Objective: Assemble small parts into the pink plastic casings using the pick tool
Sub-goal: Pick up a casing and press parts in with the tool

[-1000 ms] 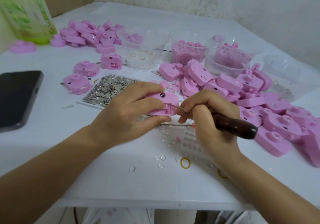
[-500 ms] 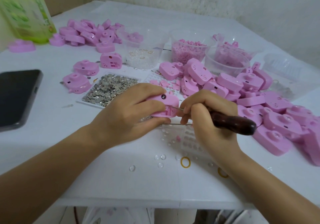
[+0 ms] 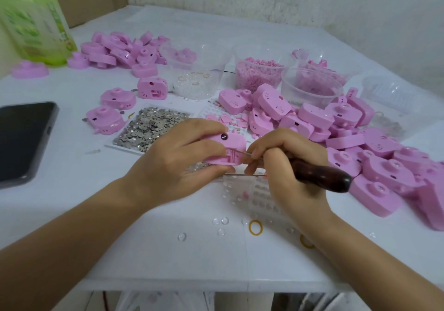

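On white table [image 3: 72, 209], left hand [image 3: 173, 164] grips half-hidden pink casing [image 3: 231, 144]; right hand [image 3: 288, 166] pinches pick tool [image 3: 322, 175].

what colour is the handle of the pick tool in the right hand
Dark reddish-brown, glossy like polished wood; the pick tool handle shows in the head view.

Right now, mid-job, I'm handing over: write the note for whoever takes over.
Left hand: grips a pink casing.
Right hand: holds the pick tool by its dark wooden handle, metal tip at the casing's slotted opening.
Supplies: tray of silver metal pieces behind the left hand; tub of small pink parts farther back.
Done: cannot tell whether the part in this casing is seated.
Left: likely the heap of casings on the right.
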